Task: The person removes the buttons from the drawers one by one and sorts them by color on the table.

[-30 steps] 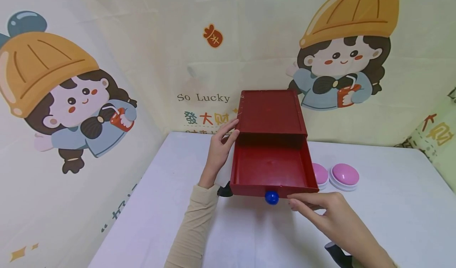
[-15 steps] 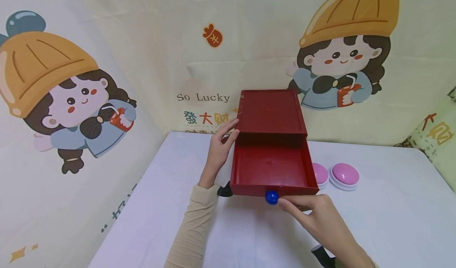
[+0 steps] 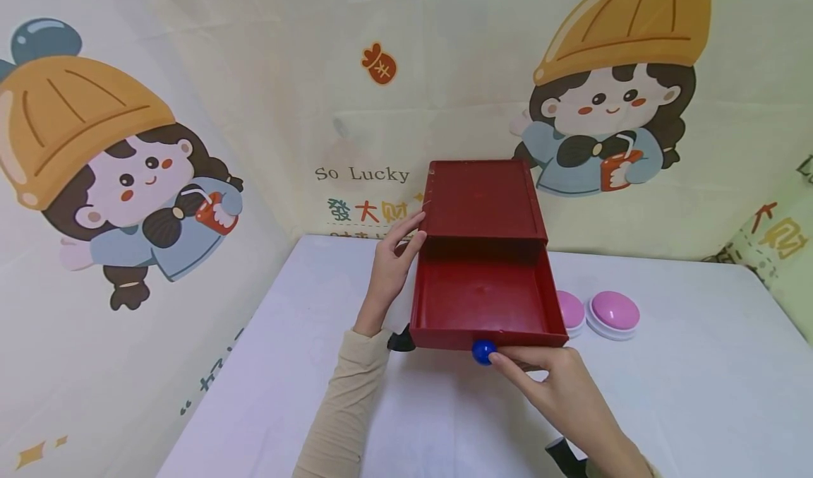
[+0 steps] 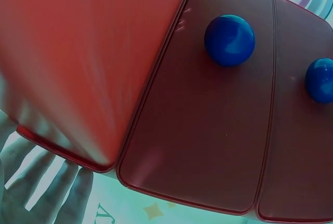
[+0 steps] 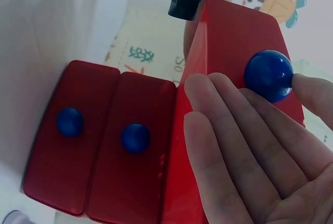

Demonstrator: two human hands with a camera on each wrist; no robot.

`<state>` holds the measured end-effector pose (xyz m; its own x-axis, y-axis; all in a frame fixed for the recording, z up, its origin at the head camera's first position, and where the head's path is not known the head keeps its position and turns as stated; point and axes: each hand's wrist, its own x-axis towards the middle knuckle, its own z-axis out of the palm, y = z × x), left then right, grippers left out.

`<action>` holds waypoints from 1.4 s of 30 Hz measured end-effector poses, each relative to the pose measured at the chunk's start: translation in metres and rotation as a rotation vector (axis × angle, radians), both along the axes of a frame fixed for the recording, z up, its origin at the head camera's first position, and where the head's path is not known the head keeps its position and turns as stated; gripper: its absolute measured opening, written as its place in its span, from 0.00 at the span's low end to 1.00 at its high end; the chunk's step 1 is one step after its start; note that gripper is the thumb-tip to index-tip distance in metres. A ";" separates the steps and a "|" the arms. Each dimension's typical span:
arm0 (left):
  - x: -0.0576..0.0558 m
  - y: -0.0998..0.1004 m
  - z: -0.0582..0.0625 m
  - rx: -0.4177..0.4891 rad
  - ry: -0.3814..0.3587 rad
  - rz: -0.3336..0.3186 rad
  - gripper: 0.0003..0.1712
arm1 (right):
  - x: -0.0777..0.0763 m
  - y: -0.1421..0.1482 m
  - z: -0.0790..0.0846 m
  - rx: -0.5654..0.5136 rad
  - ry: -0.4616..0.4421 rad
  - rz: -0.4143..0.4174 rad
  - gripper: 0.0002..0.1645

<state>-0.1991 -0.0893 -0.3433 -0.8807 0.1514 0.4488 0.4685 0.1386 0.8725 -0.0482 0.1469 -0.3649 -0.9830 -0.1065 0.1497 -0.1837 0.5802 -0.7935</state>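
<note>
A red drawer cabinet (image 3: 483,199) stands against the back of the table, its top drawer (image 3: 438,339) pulled far out and bare inside. My right hand (image 3: 562,386) pinches that drawer's round blue knob (image 3: 483,351) from the right, thumb tip on the ball and index finger behind it; the other fingers stretch out below. Against the cabinet's left side, my left hand (image 3: 390,273) rests with fingers extended. Both wrist views show two lower drawers pushed in, with blue knobs (image 5: 136,138) of their own.
Two pink domed buttons on white bases, one of them a pink button (image 3: 616,311) fully in view, sit right of the cabinet. A white cloth covers the table (image 3: 686,386). Behind it hangs a printed cartoon backdrop (image 3: 464,68).
My right hand has moved left along the drawer front, from its lower right edge onto the blue knob. The drawer and my left hand have stayed in place.
</note>
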 end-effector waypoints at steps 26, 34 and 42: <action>-0.007 0.000 -0.010 0.010 0.015 0.020 0.24 | -0.006 0.001 -0.001 -0.021 -0.004 -0.006 0.13; 0.001 0.000 0.000 -0.011 0.026 0.020 0.23 | -0.011 -0.002 0.000 -0.021 0.034 -0.005 0.13; 0.001 -0.001 0.001 -0.007 0.014 0.015 0.24 | -0.018 -0.003 -0.001 -0.027 0.074 -0.003 0.12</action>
<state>-0.1984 -0.0901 -0.3426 -0.8767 0.1415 0.4598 0.4782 0.1514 0.8651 -0.0660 0.1441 -0.3662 -0.9694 -0.0986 0.2250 -0.2410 0.5593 -0.7931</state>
